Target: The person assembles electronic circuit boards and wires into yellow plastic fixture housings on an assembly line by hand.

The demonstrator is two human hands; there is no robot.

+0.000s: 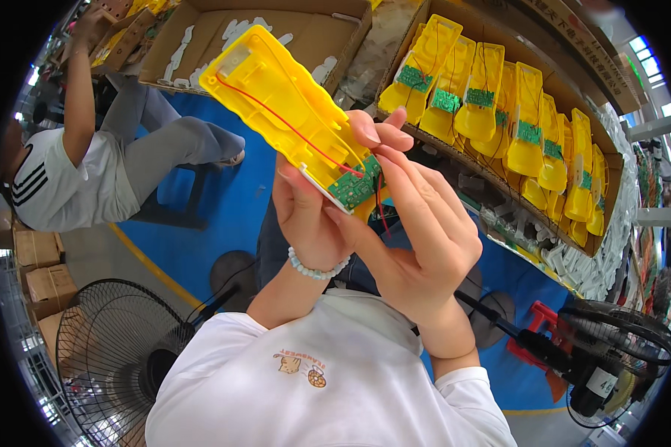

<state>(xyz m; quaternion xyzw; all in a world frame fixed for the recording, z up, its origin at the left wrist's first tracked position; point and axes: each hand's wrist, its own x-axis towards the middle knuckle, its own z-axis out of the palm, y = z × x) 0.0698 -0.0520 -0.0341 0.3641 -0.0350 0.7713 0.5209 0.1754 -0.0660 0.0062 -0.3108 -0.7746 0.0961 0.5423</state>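
In front of me I hold a yellow plastic housing half [276, 86], tilted with its hollow inside facing up. A green circuit board [356, 185] sits at its near end, and a red wire [291, 127] runs along the inside to the far end. Short red and dark wire ends hang from the board. My left hand [313, 205] grips the housing from beneath, with its thumb along the edge by a white strip. My right hand [421, 223] is closed at the board, fingertips pressed near the wires; whether they pinch a wire is hard to see.
At the right stands a cardboard box [615, 167] full of similar yellow housings [528, 127] with green boards. Another carton [257, 11] at the back holds white pieces. Fans [119, 357] stand on both sides of me. At the left a person [74, 171] sits on a stool.
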